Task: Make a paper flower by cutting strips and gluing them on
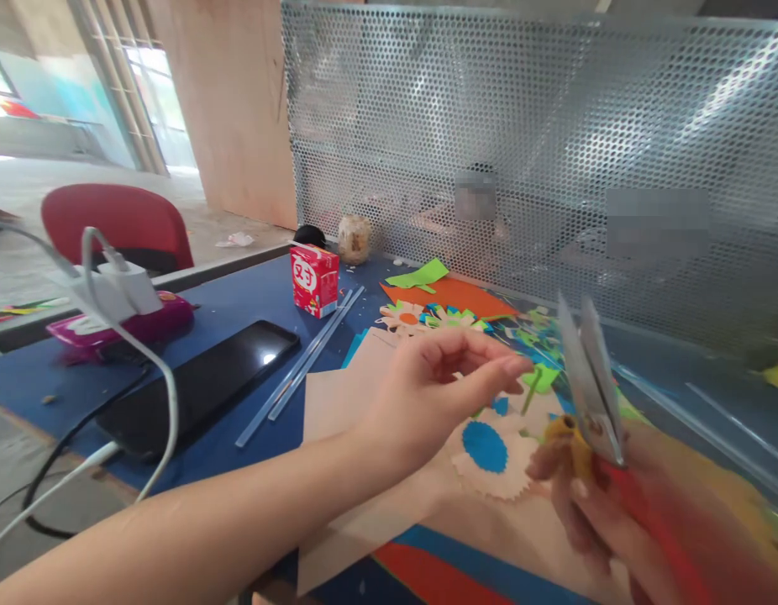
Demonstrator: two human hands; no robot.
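Scissors with bright metal blades and a red handle [596, 424] sit gripped in your right hand [591, 504] in the head view, blades pointing up and slightly parted. Your left hand [436, 378] is half curled, thumb and fingertips drawn close together beside a thin green strip of paper [528, 391]; you can't tell from here whether that strip is actually pinched. Those fingertips are near the blades, so a careless swing leftward could nick you.

Just beneath your hands lies a pale tan, scalloped paper flower with a round blue centre [485, 447], on a large tan paper sheet [339, 412]. Lowering either hand heavily could crease its petals, and your left forearm, reaching across the sheet, might drag both askew. If the strip is loose, it could be lost among the small green and blue paper scraps [533, 336] beyond, since the colours match.

Watch your left side too: a looping white cable [172, 403] runs down close behind your forearm, near the flat black phone [200, 391]. Catching it with your arm could tug the phone across the table.
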